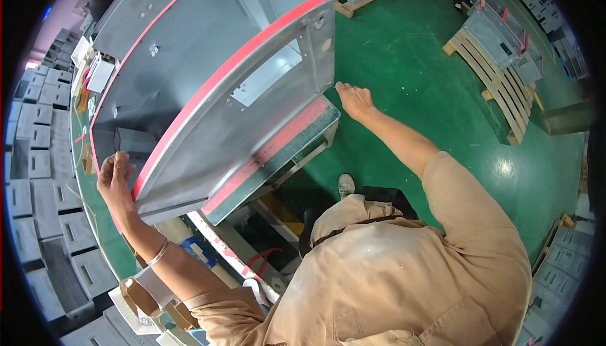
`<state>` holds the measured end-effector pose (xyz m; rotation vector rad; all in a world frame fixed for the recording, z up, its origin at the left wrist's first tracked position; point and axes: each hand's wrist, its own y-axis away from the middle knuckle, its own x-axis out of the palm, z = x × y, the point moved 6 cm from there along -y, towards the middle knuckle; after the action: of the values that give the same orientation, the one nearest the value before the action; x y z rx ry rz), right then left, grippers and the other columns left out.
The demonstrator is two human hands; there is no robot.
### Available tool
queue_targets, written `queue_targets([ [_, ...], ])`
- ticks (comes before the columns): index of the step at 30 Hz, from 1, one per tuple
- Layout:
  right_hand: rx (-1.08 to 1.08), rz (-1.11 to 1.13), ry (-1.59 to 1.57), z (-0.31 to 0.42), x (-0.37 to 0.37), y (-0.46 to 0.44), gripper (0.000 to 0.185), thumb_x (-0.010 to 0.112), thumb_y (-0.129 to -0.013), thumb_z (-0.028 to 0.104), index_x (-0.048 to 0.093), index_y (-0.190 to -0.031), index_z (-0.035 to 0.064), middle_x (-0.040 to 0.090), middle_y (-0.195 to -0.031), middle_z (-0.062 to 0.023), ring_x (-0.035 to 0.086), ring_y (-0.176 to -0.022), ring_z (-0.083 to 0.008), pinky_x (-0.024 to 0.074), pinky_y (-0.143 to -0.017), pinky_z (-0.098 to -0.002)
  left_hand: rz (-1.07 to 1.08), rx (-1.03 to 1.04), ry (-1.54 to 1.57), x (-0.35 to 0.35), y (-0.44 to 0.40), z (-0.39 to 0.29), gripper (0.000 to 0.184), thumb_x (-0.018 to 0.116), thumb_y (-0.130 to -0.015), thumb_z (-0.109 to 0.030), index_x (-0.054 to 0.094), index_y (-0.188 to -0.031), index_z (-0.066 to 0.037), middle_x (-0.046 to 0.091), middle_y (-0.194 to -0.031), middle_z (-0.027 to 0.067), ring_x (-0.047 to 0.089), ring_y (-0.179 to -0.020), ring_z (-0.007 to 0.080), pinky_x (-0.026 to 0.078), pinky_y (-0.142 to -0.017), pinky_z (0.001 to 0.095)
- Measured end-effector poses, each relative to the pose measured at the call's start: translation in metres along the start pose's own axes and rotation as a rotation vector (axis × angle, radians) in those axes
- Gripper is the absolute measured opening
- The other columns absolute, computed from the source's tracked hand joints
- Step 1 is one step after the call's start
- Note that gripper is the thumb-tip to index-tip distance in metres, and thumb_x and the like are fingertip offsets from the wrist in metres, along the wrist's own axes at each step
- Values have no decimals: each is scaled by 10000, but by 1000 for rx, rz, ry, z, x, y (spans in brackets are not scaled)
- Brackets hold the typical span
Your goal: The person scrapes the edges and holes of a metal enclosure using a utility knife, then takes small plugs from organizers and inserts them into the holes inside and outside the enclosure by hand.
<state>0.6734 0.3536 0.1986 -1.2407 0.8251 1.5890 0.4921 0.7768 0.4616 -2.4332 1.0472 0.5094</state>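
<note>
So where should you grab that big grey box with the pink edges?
Probably at both ends of the grey box, from the person's side: left hand on the pink rim at the left, right hand at the lower right corner. It's wide and open-topped, so opposite ends should balance it.

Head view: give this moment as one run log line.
Left hand: at left corner of metal box | right hand: near its right corner | red strip: along box's rim | bench: under box
</note>
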Motion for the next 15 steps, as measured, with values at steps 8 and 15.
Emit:
queue_targets([
  [8, 172, 221, -468, -11, 39, -4, 152, 409, -790, 106, 437, -916, 26, 519, -641, -93, 508, -485, -199, 374, -395, -330, 7, 31, 6, 3, 1, -2, 219, 560, -798, -224, 594, -814, -8, 579, -746, 19, 506, -603, 79, 371, -553, 193],
  [15, 540, 478, -1348, 1, 42, 9, 94, 406, -841, 153, 446, -854, 69, 404, -555, -12, 271, -364, -51, 168, -289, -189, 20, -2, 44, 4, 2, -2, 215, 558, -793, -220, 591, -792, -7, 562, -720, 5, 505, -611, 78, 365, -554, 189],
])
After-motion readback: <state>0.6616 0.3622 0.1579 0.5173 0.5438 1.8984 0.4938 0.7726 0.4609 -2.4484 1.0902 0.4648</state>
